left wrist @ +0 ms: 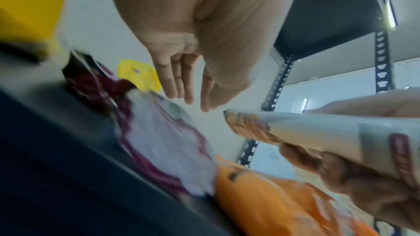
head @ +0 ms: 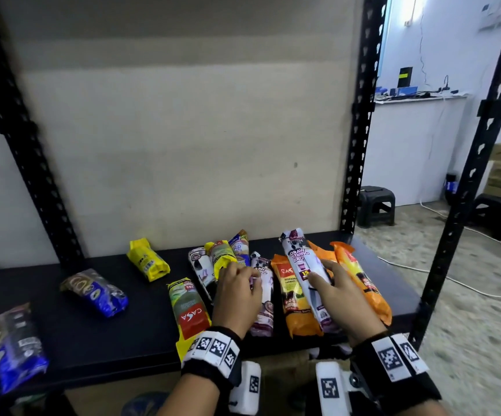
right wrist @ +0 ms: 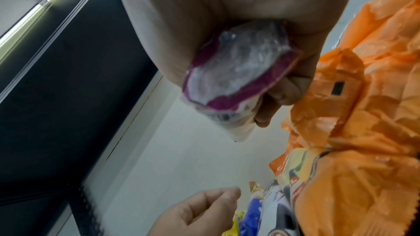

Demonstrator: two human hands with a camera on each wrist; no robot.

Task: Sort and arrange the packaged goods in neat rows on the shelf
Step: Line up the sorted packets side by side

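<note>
Several packaged rolls lie on the black shelf. My right hand grips a long white drawstring-bag roll, tilted above two orange packs. In the right wrist view the roll's purple-rimmed end sticks out of my fist, with orange wrappers beside it. My left hand hovers with relaxed fingers over a purple-and-white pack and holds nothing. A yellow-green pack and a white-black pack lie just past its fingertips.
A red-and-green pack lies left of my left hand. Farther left are a yellow pack and two blue packs. Black perforated uprights frame the shelf's right end. A dark stool stands on the floor beyond.
</note>
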